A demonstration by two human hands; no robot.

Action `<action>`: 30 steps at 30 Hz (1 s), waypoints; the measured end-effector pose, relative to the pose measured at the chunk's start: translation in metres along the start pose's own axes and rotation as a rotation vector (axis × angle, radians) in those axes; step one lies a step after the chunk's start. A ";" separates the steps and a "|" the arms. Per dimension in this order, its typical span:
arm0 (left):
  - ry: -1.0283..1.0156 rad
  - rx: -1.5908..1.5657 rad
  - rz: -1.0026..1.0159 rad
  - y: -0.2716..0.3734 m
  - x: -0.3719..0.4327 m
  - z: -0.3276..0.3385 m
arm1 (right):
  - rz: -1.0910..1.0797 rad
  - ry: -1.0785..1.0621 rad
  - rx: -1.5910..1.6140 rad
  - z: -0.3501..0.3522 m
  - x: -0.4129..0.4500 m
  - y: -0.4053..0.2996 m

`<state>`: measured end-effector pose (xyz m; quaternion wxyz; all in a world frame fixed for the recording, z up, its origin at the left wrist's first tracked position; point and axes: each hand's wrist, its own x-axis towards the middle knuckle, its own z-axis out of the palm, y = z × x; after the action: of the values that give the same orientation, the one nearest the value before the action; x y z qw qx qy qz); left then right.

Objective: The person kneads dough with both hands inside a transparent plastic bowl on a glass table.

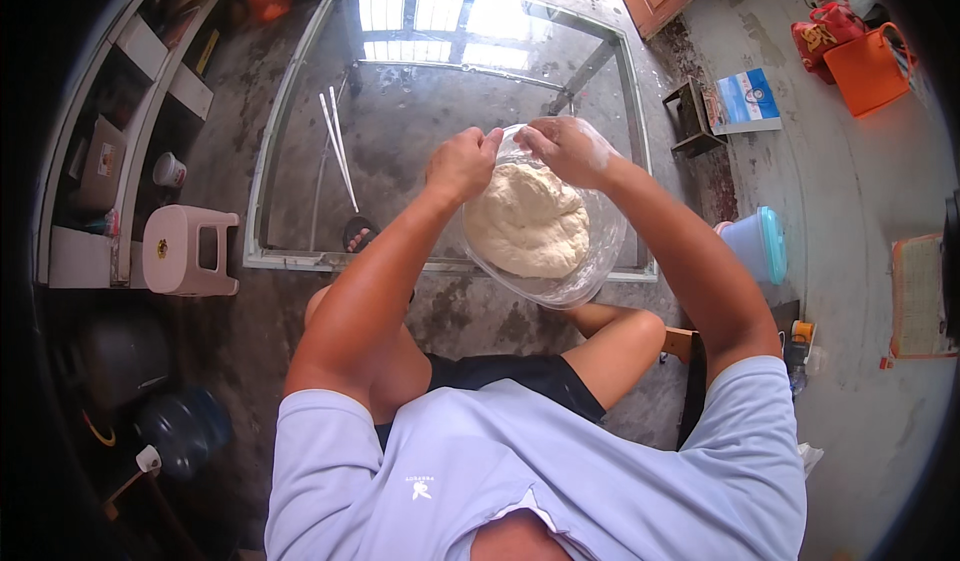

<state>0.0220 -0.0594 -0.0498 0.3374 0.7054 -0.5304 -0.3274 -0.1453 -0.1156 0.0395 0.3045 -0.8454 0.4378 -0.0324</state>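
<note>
A pale lump of dough [531,219] lies in a clear bowl [606,242], which is at the near edge of the glass-topped table [420,148]. My left hand [465,157] has its fingers curled at the bowl's far-left rim, thumb uppermost. At the far rim, close beside it, my right hand [566,148] also grips the edge; white flour dusts its back and wrist. The fingertips of both hands are partly hidden. Two white chopsticks [339,148] rest on the glass, left of the bowl.
A pink plastic stool [184,249] stands to the left, before shelving [139,95]. On the right are a small dark stool [694,118], a blue-lidded container [757,246] and an orange bag [866,73]. A large water bottle [184,432] is at lower left.
</note>
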 end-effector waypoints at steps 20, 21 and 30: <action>0.036 -0.028 -0.015 -0.004 0.000 0.009 | -0.609 -0.062 -0.272 0.003 -0.131 0.043; 0.034 -0.035 -0.021 -0.004 0.000 0.009 | -0.604 -0.055 -0.274 0.005 -0.125 0.033; -0.047 0.051 -0.007 0.000 0.008 0.005 | -0.505 -0.336 -0.273 0.040 -0.052 0.034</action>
<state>0.0197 -0.0678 -0.0539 0.3057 0.7077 -0.5440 -0.3312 -0.1892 -0.0710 -0.0010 0.2386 -0.9537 0.1584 0.0920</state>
